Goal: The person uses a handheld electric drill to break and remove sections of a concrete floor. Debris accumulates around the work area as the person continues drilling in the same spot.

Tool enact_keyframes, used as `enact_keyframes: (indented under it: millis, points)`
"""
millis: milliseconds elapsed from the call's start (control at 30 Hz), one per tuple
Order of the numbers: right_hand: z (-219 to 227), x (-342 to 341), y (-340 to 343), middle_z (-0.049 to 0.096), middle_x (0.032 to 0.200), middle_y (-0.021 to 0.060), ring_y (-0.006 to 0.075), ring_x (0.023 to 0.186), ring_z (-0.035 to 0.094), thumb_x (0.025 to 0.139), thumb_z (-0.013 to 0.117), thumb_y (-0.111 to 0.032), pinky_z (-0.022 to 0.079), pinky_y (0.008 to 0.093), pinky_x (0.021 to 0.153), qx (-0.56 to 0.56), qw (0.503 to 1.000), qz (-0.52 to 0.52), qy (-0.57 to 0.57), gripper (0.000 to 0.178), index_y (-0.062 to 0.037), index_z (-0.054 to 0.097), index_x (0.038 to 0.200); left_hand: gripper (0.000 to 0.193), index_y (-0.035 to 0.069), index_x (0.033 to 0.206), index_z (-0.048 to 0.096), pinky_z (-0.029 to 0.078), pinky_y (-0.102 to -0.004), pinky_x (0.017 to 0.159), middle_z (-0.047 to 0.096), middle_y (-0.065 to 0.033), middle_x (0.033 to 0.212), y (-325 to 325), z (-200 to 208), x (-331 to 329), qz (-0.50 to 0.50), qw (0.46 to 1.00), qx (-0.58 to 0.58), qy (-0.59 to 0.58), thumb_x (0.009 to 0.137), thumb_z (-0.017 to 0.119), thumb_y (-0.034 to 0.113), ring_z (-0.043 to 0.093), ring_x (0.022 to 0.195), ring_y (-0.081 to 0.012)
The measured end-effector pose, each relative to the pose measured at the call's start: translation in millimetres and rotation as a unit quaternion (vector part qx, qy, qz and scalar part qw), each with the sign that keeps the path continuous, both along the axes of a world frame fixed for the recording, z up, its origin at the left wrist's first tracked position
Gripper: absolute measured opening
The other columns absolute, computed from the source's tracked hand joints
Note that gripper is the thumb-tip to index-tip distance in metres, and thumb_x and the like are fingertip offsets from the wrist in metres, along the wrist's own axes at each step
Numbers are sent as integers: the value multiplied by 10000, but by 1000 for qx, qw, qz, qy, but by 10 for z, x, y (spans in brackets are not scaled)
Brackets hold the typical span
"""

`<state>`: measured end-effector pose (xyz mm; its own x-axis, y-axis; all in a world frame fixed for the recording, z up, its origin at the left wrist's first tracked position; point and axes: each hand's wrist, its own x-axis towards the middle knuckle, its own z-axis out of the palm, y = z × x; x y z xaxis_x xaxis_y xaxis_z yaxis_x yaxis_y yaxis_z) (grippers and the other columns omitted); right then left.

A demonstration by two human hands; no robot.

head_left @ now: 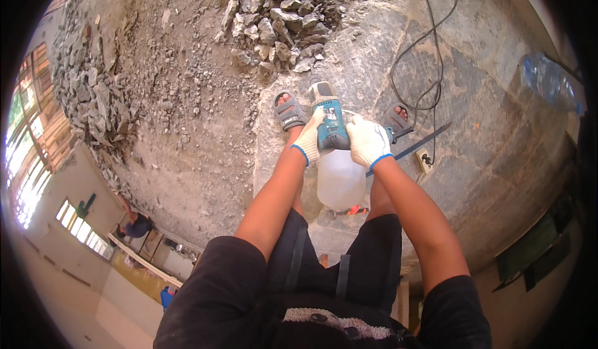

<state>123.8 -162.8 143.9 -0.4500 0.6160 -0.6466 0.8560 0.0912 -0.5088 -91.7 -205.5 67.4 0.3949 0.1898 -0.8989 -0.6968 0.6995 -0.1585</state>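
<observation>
A teal and grey rotary hammer [331, 123] stands between my feet, its nose pointing away toward the broken edge of the floor. My left hand [309, 137], in a white knit glove with a blue cuff, wraps the tool's left side. On the right side, my right hand [369, 141] in a matching glove closes around its handle area; most of those fingers are hidden. Where the bit meets the concrete is hard to make out. A translucent white jug [341, 184] sits just behind the tool, between my legs.
Broken concrete chunks [280, 22] lie heaped ahead, with more rubble [93, 96] at left. A black cord [439, 56] loops at right, near a socket box [425, 160] and a long dark bar [430, 138]. A plastic bottle [551, 82] lies far right. Another person [136, 225] is at far left.
</observation>
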Motion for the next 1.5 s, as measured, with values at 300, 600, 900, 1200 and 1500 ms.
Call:
enact_keyframes:
  millis: [300, 600, 900, 1200, 1500]
  points:
    - [-749, 496, -367, 686, 1189, 194, 430, 1126, 733, 801, 732, 5, 607, 544, 911, 11, 999, -42, 22, 313, -62, 725, 1107, 756, 2, 1425, 701, 672, -536, 967, 794, -173, 1219, 196, -1141, 303, -38, 995, 58, 74, 1118, 621, 689, 796, 1052, -329]
    - [-608, 194, -374, 695, 1173, 181, 429, 1055, 766, 814, 767, -57, 624, 535, 891, 3, 996, -80, 29, 345, -71, 713, 1155, 564, 12, 1300, 742, 690, -516, 838, 789, -157, 1078, 409, -1158, 35, -72, 997, 9, 41, 1118, 661, 539, 796, 903, -327]
    - [291, -678, -544, 696, 1083, 163, 440, 957, 745, 811, 802, -121, 600, 544, 821, 33, 984, -173, 33, 327, -104, 736, 1131, 555, -3, 1361, 691, 666, -449, 871, 785, -158, 1130, 701, -360, -698, -84, 995, 8, 54, 1135, 661, 503, 779, 948, -305]
    - [708, -1391, 124, 708, 1138, 171, 432, 1013, 747, 791, 809, -57, 601, 529, 868, 85, 967, -167, 174, 445, -96, 748, 1230, 739, 1, 1492, 602, 713, -536, 933, 775, -224, 1251, 1176, 1047, -1628, -52, 985, 61, 155, 1035, 717, 570, 810, 1082, -348]
    - [1341, -881, -167, 711, 1158, 164, 422, 1033, 763, 793, 811, -59, 612, 535, 880, -34, 981, -188, 13, 392, -102, 758, 1180, 329, 55, 1314, 704, 681, -417, 758, 758, -110, 1040, 700, 783, -860, -124, 985, 48, 107, 1046, 752, 241, 776, 860, -227]
